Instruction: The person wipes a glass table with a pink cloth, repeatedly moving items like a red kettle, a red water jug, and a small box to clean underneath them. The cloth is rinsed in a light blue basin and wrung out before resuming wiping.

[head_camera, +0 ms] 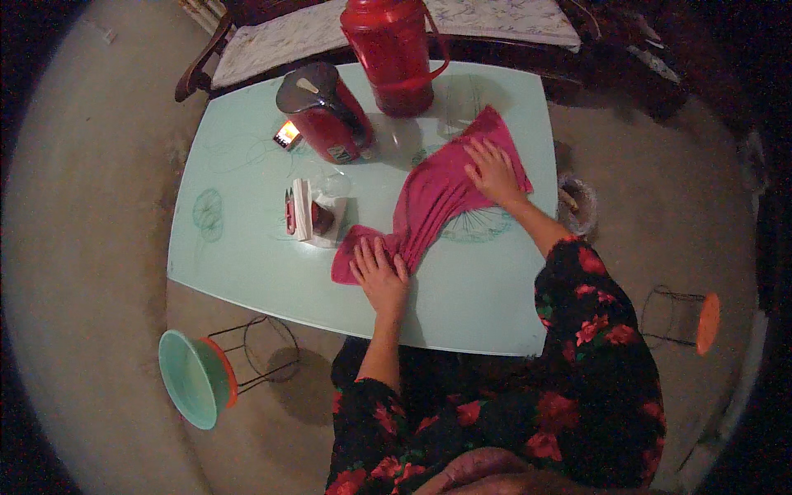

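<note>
A bunched pink cloth [427, 198] lies across the pale green glass tabletop [247, 260], creased through its middle. My left hand [378, 275] rests flat on its near left end, fingers spread. On the far right end lies my right hand [493, 172], palm down with the fingers apart. Neither hand grips the fabric. Just left of the cloth sit a stack of white paper [302, 210], red-handled scissors [289, 213] and a small dark reddish object [322, 219] that I cannot make out clearly.
At the back stand a red thermos flask [390, 55] and a red electric kettle [322, 117]; beside the kettle is a small card or box [287, 134]. A green basin [192, 380] sits on a stool at left. An orange stool [708, 323] and lined bin [578, 204] are at right.
</note>
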A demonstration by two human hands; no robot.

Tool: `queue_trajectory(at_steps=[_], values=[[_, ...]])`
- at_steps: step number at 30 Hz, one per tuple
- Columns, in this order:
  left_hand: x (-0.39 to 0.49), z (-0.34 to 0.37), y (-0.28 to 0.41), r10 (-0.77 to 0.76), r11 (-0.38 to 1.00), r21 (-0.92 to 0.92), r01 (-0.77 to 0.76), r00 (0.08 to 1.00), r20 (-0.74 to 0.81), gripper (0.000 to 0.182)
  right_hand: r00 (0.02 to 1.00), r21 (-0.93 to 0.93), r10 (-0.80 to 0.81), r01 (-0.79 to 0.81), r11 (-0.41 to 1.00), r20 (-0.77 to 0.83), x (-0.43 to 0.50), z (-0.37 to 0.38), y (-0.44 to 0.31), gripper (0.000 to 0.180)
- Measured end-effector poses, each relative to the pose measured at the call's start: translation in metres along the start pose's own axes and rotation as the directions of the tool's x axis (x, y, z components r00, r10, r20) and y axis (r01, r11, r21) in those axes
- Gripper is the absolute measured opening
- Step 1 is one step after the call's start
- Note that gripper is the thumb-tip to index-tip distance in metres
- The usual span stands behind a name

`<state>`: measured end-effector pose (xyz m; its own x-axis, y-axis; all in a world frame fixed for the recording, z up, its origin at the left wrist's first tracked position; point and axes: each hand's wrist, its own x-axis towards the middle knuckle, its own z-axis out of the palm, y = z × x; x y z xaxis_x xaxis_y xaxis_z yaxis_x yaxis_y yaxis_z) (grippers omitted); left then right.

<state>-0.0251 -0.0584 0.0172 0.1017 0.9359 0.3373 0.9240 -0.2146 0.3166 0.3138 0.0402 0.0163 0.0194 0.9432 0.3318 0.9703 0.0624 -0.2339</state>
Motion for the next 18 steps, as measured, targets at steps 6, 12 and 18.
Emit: queue_trajectory(at_steps=[6, 12, 18], values=[[0.001, -0.001, -0.001, 0.049, 0.999, -0.002, -0.049, 0.998, 0.025, 0.059, 0.964, 0.08, -0.205, 0.194, 0.978, 0.169, -0.179, -0.055, -0.053, 0.047], [-0.034, -0.017, 0.022, 0.235, 0.971, -0.105, -0.213, 0.919, 0.315, 0.067, 0.945, 0.125, -0.146, 0.113, 0.986, 0.293, -0.213, -0.076, -0.018, 0.048], [-0.01, -0.006, 0.034, 0.12, 0.993, -0.036, -0.115, 0.971, 0.206, 0.071, 0.994, -0.055, 0.109, -0.109, 0.993, 0.002, -0.057, -0.025, 0.067, 0.051]])
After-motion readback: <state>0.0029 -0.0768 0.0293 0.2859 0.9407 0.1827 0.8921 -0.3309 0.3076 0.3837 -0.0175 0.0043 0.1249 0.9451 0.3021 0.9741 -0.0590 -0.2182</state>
